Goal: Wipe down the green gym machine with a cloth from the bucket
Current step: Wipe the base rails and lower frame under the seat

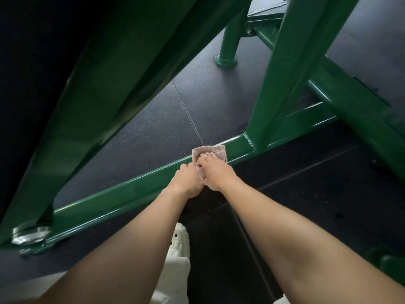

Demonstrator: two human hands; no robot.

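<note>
A pale pinkish cloth (217, 151) lies draped over the low green base bar (122, 194) of the gym machine, just left of the joint where an upright post (282, 84) rises. My right hand (215, 174) lies on top of the cloth with fingers spread, pressing it onto the bar. My left hand (188, 181) sits right beside it, fingers curled on the near edge of the cloth. No bucket is in view.
A broad slanted green beam (105, 95) fills the upper left. A round green foot (226, 59) stands on the dark rubber floor (186, 110) behind. A metal bolt plate (29, 234) sits at the bar's left end. My white shoe (179, 240) is below.
</note>
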